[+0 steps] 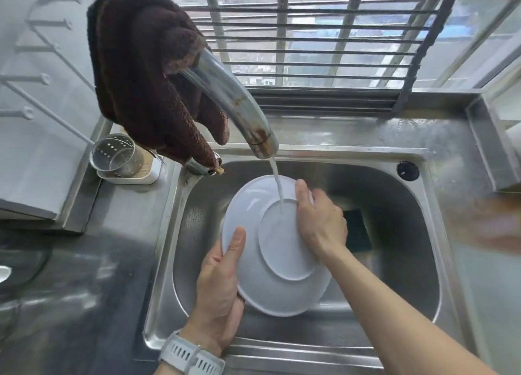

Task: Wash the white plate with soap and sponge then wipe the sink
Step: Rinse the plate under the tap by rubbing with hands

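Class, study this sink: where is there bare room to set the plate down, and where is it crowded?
Free: the steel counter between faucet and window, and the sink floor behind the dark sponge. Crowded: the basin middle, where left hand and right hand hold the white plate, and the left corner by the utensil holder.

We see soft daylight entering through the barred window (310,42), leaving pale glare on the wet steel counter (408,132). Wide-angle distortion bends the edges, and an orange-brown smear (490,222) at right is blurred beyond recognition.
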